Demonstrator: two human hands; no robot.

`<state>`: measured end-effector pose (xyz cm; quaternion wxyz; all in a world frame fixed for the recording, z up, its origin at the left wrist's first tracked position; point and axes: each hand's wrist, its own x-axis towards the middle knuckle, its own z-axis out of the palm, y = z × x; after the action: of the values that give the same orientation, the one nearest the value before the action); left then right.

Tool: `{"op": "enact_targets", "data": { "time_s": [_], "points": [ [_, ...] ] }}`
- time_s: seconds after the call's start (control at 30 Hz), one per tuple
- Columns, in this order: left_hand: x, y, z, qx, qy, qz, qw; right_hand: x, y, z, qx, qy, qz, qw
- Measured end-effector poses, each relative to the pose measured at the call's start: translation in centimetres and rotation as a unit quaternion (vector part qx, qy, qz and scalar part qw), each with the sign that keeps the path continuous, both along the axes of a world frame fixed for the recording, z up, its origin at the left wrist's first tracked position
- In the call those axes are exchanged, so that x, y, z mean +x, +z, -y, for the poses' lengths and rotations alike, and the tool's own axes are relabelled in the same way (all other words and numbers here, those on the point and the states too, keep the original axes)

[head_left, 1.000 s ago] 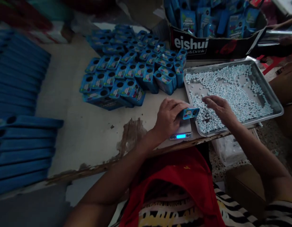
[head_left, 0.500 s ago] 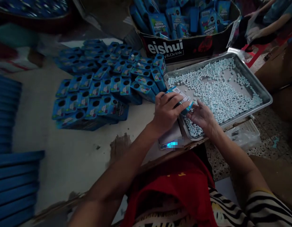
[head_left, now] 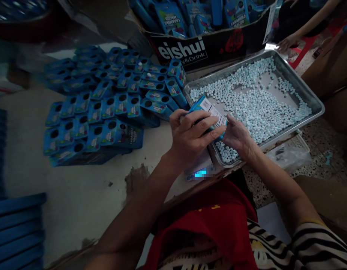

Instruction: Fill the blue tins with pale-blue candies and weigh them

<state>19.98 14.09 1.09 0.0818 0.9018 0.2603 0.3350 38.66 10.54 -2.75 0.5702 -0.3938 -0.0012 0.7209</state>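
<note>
My left hand (head_left: 194,131) is wrapped round a small blue box (head_left: 211,108), tilted, with a white printed label facing up. At the box's lower right end is my right hand (head_left: 238,135), its palm turned toward the box and its thumb raised; its other fingertips are hidden behind the box. Beside and under the hands lies a metal tray (head_left: 291,129) holding many pale blue and white candies (head_left: 254,108). A small scale (head_left: 200,173) with a lit display sits just below my left hand.
Many blue boxes (head_left: 108,107) with round holes in their tops stand on the table (head_left: 86,202). Behind is a black carton (head_left: 184,50) full of blue packs. Blue stacks (head_left: 18,228) line the left edge. Another person's hand (head_left: 288,42) shows at upper right.
The view has shifted a little, so the boxes and carton appear further left. My left hand still holds the blue box, and my right hand has stayed at its end. The other person's hand has moved lower.
</note>
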Motion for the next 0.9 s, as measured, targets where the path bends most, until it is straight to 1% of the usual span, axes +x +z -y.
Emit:
{"op": "enact_targets", "data": {
  "time_s": [0.07, 0.13, 0.23, 0.33, 0.43, 0.53, 0.63, 0.77, 0.83, 0.9],
  "points": [
    [0.1, 0.3, -0.2, -0.043, -0.012, -0.006, 0.999, -0.2, 0.0, -0.1, 0.002, 0.000, -0.007, 1.000],
    [0.3, 0.6, -0.5, -0.062, -0.028, -0.005, 0.998, -0.4, 0.2, -0.3, 0.005, -0.009, -0.019, 1.000],
    [0.7, 0.9, -1.4, -0.030, -0.027, 0.002, 0.999, -0.7, 0.6, -0.4, 0.011, -0.025, -0.044, 0.999],
    [0.9, 0.7, -2.7, -0.001, 0.018, 0.011, 1.000, -0.7, 1.2, -0.2, -0.008, -0.036, -0.067, 0.997],
    [0.5, 0.5, -3.7, -0.044, 0.072, 0.024, 0.996, -0.3, 1.6, 0.0, -0.029, -0.034, -0.096, 0.994],
    [-0.1, 0.6, -4.1, -0.084, 0.080, 0.025, 0.993, 0.0, 1.8, 0.1, -0.038, -0.046, -0.099, 0.993],
    [-0.5, 1.3, -3.6, -0.078, 0.073, 0.023, 0.994, 0.0, 1.9, 0.2, -0.046, -0.048, -0.093, 0.993],
    [-0.1, 2.1, -2.0, -0.014, 0.037, 0.010, 0.999, -0.2, 2.0, 0.1, -0.047, -0.079, -0.085, 0.992],
    [0.1, 1.9, -1.3, 0.007, 0.005, -0.001, 1.000, -0.3, 2.0, 0.1, -0.043, -0.084, -0.076, 0.993],
    [0.2, 1.4, -1.0, 0.029, -0.016, -0.003, 0.999, -0.4, 2.0, 0.1, -0.039, -0.077, -0.068, 0.994]
  ]
}}
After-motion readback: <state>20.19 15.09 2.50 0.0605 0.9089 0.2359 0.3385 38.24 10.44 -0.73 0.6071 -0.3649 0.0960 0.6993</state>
